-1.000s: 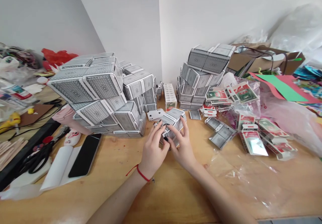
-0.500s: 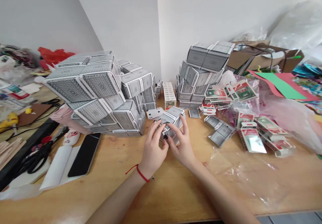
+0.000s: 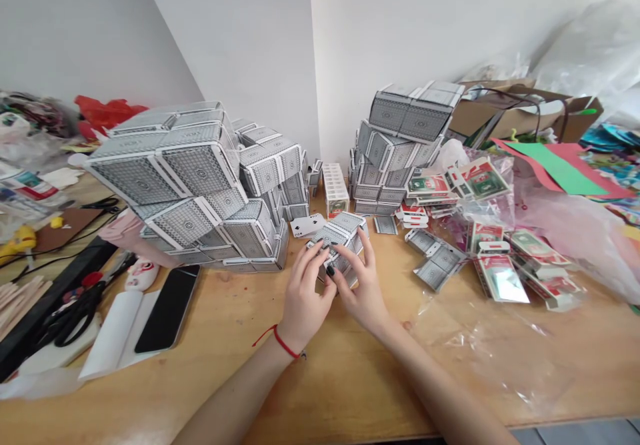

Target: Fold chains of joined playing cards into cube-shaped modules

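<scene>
Both hands are at a small block made of playing cards, its faces showing grey patterned card backs. My left hand has its fingers bent over the block's near left side, and a red cord circles that wrist. My right hand grips the near right side, its index finger on top and its thumb close to the left thumb. What the fingertips pinch between them is partly hidden. Just behind the block lies a loose playing card, face up. Beyond it stands a row of card packs.
Tall stacks of card blocks rise at left and right. A phone, white paper roll and black scissors lie left. Opened card boxes, folded card pieces and clear plastic wrap spread right.
Almost nothing differs. The fingers of my left hand have shifted slightly on the card block, and the whole view has drifted a little.
</scene>
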